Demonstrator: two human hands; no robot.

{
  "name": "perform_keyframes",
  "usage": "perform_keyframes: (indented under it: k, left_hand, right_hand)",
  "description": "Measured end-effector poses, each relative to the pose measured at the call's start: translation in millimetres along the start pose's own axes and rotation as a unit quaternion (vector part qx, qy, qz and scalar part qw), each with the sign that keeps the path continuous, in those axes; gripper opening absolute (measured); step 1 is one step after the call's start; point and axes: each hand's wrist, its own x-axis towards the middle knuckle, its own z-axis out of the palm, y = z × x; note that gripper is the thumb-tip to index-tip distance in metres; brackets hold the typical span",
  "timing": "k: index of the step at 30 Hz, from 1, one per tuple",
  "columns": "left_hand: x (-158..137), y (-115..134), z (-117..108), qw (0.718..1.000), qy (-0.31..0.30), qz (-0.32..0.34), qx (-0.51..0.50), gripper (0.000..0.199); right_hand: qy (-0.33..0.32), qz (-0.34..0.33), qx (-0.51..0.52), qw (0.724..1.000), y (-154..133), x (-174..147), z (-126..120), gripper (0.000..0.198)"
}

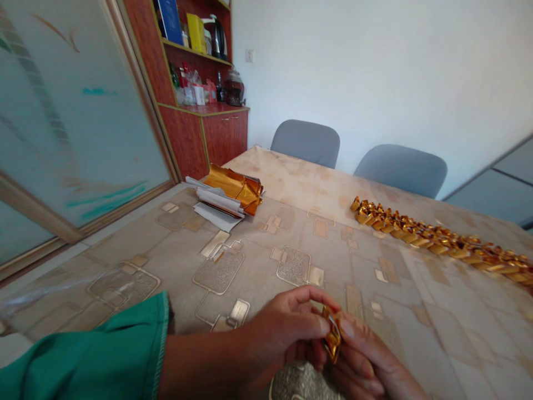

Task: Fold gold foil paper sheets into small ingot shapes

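A small folded piece of gold foil paper (332,340) is pinched between both hands, low in the view over the table. My left hand (287,328) comes in from the left and grips its upper left side with thumb and fingers. From the lower right, my right hand (362,355) holds the other side, thumb near the top. Its lower fingers are partly hidden beneath the piece. Rows of folded gold paper pieces (433,236) lie at the right of the table. A stack of gold and grey paper sheets (233,191) rests at the far left part of it.
The patterned cloth on the table (258,266) spreads around my hands. Behind the table stand two grey chairs (306,141) by a white wall. A red wooden cabinet (225,136) with bottles and a kettle (217,38) is at back left, beside a frosted glass door (79,128).
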Motion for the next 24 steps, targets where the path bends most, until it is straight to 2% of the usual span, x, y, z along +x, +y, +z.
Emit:
perform_keyframes:
  k: [3, 7, 14, 18, 24]
  left_hand:
    - [0.1, 5.2, -4.1, 0.996, -0.016, -0.057, -0.061, 0.031]
    - [0.3, 8.1, -7.1, 0.99, 0.008, -0.101, -0.097, 0.028]
    - [1.1, 6.7, -8.4, 0.996, 0.016, -0.069, -0.052, 0.032]
    - [-1.4, 8.8, -3.5, 0.999, 0.016, -0.035, -0.002, 0.032]
    - [1.2, 4.5, 1.3, 0.997, 0.044, 0.002, 0.061, 0.028]
  right_hand:
    - [-0.022, 0.003, 0.006, 1.0, -2.3, 0.7, -3.7, 0.056]
    - [-0.029, 0.003, 0.008, 1.0, -3.8, -1.4, -3.1, 0.06]
    - [-0.003, -0.004, 0.027, 1.0, -2.0, -1.3, 0.4, 0.059]
    - [-0.013, 0.004, 0.01, 1.0, -2.5, -1.2, 4.8, 0.059]
    - [0.029, 0.012, -0.002, 1.0, -0.1, -3.6, 6.4, 0.053]
